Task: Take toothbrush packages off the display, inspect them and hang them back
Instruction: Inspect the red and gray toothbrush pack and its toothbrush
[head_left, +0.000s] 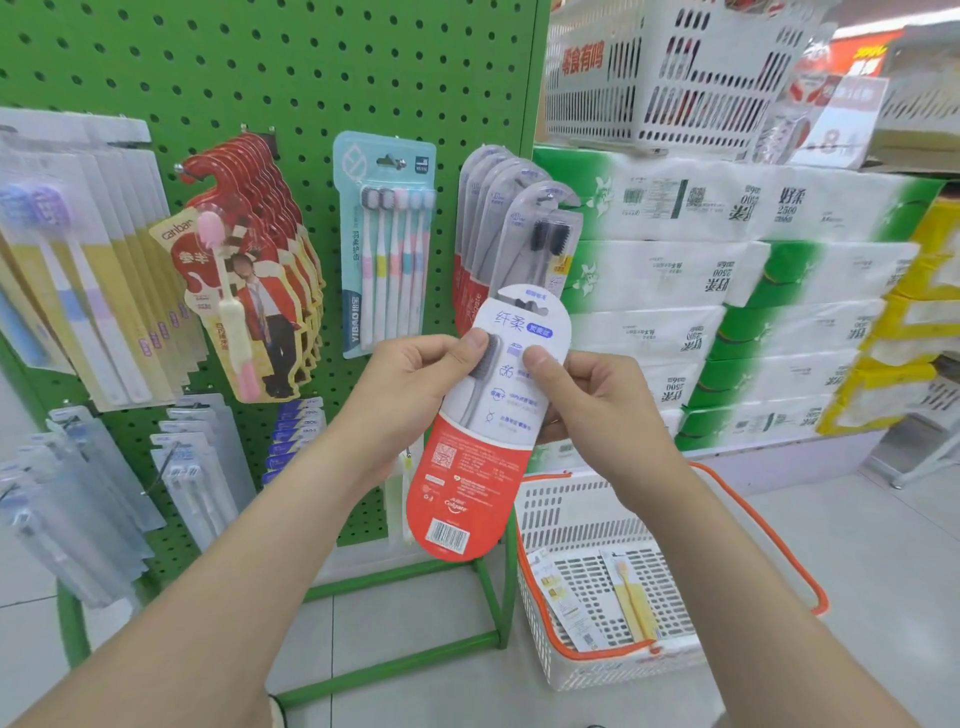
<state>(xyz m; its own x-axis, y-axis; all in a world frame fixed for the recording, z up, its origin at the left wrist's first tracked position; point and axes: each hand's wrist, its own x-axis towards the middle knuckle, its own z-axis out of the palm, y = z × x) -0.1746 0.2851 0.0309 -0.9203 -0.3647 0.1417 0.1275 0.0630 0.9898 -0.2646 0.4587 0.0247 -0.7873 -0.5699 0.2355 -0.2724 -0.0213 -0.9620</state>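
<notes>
I hold a long white-and-red toothbrush package (470, 467) in front of the green pegboard display (291, 78), its printed back with a barcode facing me. My left hand (415, 395) grips its left edge, thumb on the card. My right hand (592, 400) pinches its right edge, thumb on top. Just above, several matching grey packages (511, 223) hang on a hook. A light blue multi-brush pack (384, 244) hangs to their left, and a row of red packs with a pink brush (244, 270) further left.
Yellow-white packs (88, 270) hang at the far left, clear and blue packs (197, 467) on lower hooks. A white basket with orange handles (623, 571) stands on the floor at right, holding some packages. Stacked tissue packs (727, 291) fill the shelf on the right.
</notes>
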